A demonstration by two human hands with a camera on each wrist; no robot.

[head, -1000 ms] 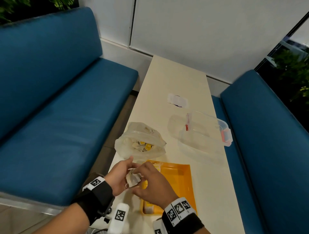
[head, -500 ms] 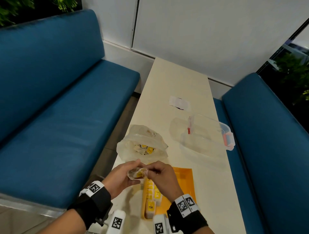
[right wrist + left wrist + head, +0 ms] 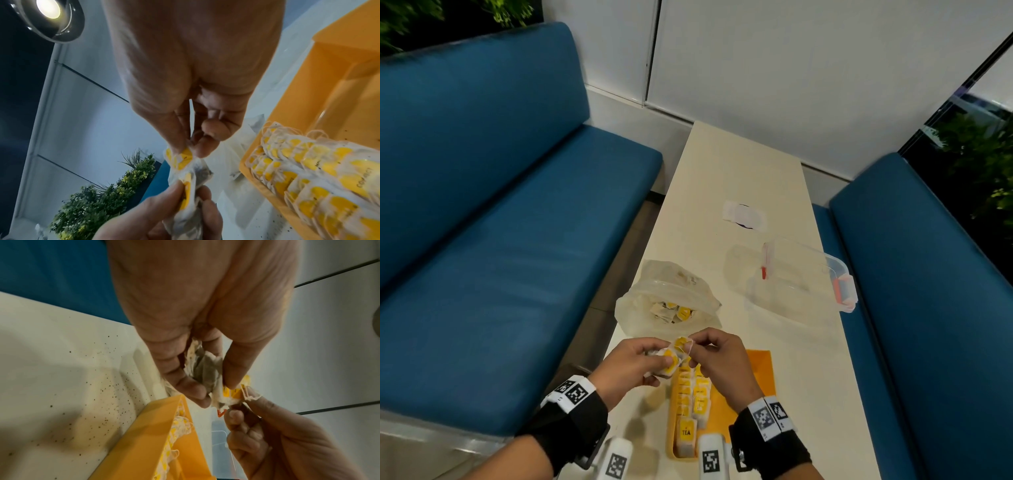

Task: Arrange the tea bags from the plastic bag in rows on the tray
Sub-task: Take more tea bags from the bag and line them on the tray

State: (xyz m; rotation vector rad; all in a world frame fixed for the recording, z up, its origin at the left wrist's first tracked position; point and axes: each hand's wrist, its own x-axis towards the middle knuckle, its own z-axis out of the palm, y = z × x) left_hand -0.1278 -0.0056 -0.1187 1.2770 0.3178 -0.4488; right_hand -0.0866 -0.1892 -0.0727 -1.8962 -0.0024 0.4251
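Left hand: the left hand [image 3: 631, 363] curls its fingers round a small clump of white paper tea bags with yellow tags [image 3: 207, 378], grasping them as a reserve so single bags can be drawn off.
Right hand: the right hand [image 3: 717, 356] pinches one yellow tag and its looped string [image 3: 182, 156] between thumb and fingertips, apparently to work it free of the clump.
Position: both hands meet above the far end of the orange plastic tray [image 3: 760, 370], so a freed bag has little way to go.
Tray: two overlapping rows of tagged tea bags [image 3: 690, 407] lie along its left side, tags upward; the right part is bare.
Supply: the crumpled clear plastic bag [image 3: 667, 301] sits open on the cream worktop [image 3: 739, 171] just beyond the tray, with more bags inside.
Judgement: strings look tangled; a sharp pull may tear a tag away.
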